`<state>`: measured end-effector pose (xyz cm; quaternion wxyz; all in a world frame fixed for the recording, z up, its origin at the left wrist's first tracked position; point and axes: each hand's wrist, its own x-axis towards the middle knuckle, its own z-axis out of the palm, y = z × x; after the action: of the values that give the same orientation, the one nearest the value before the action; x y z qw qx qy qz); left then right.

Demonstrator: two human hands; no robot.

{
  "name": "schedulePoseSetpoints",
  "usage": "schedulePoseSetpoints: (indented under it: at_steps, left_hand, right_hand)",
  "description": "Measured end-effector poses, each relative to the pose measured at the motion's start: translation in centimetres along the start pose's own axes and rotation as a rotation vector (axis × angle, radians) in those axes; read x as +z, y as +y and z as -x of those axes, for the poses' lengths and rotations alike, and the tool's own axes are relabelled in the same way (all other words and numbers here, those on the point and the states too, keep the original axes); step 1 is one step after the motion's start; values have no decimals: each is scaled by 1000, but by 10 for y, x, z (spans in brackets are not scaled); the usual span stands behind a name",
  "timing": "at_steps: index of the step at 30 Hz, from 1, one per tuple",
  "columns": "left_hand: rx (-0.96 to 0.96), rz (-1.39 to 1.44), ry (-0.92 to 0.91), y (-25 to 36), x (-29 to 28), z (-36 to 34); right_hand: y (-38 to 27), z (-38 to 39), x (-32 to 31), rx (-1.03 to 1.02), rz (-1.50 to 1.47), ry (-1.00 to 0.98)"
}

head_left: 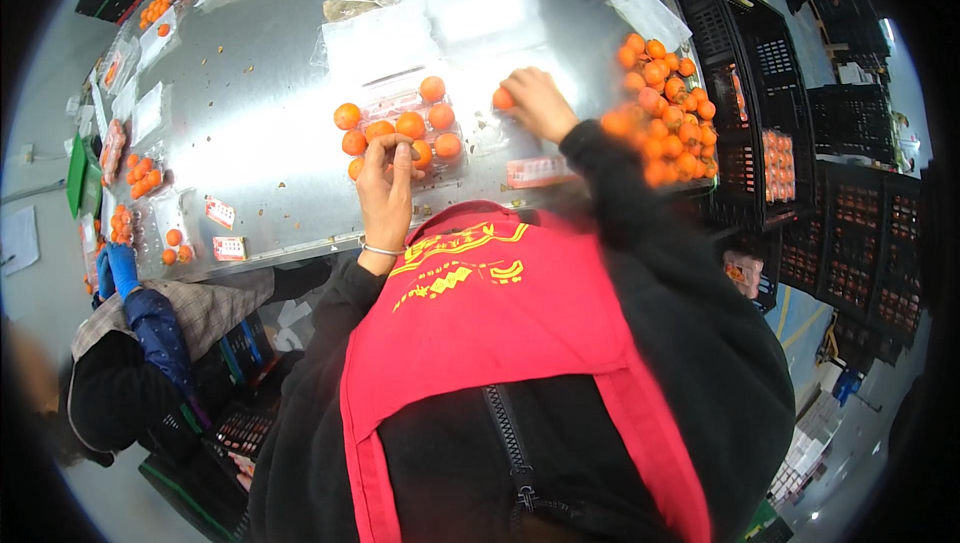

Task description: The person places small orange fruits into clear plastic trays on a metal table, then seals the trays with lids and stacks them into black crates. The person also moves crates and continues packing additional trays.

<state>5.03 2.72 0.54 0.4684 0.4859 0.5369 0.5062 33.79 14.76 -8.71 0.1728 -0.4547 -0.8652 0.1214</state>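
On a shiny table (pixel 265 123), two hands and lots of fruit

In the middle of the table sits a clear plastic tray (pixel 405 101) with round orange fruits (pixel 441 117) in it. The left hand (pixel 386 198) is at the near side of the tray, right by the fruits. Its fingers are bent, but I cannot tell if they are gripping one. The right hand (pixel 542 105) is off to the right of the tray. Its fingers are closed around one fruit (pixel 503 99). A red and white card (pixel 540 172) lies near that hand, by the table edge. Farther right is a big pile of fruit (pixel 665 118), with a black crate (pixel 738 33) beside it. Far to the left, another person's blue glove (pixel 122 265) is close to more fruit.
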Motion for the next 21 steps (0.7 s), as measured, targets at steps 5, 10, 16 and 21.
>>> schedulePoseSetpoints:
  at_steps: [5,10,16,21]
  left_hand:
    - [-5,6,5,-1,-4,2]
    - [6,-3,1,-2,-9,4]
    - [8,-11,1,-2,-11,5]
    - [-8,8,-7,-1,-12,6]
  right_hand:
    - [7,2,0,41,-47,3]
    - [18,7,7,24,-139,82]
    - [24,10,10,45,-159,102]
    - [14,10,8,40,-102,125]
